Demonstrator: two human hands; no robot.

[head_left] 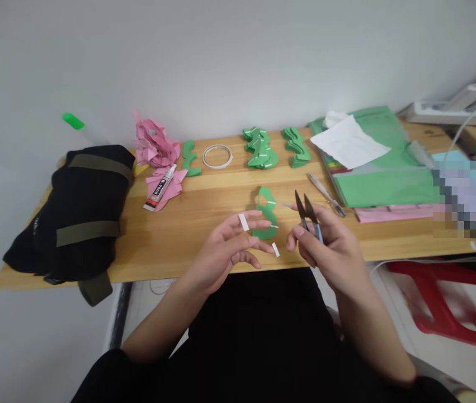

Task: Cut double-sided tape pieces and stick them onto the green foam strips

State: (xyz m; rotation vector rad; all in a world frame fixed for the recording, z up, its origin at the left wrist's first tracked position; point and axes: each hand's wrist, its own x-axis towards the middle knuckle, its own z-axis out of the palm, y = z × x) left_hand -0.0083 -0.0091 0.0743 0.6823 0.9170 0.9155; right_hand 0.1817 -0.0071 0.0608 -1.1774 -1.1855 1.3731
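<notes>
My left hand is held over the table's front edge, its fingers apart. One short white tape strip sticks to a finger and another strip hangs at a fingertip. In my right hand is a pair of thread snips, blades spread and pointing up. A pale sliver, perhaps tape, shows by my right index fingertip. Beneath and beyond my left fingers lies a curvy green paper cutout with white strips on it; my fingers partly hide it.
Behind are stacked green cutouts, more cutouts and a tape roll. Tweezers lie near green sheets. At left are a glue tube, crumpled pink paper and a black bag. A red stool stands lower right.
</notes>
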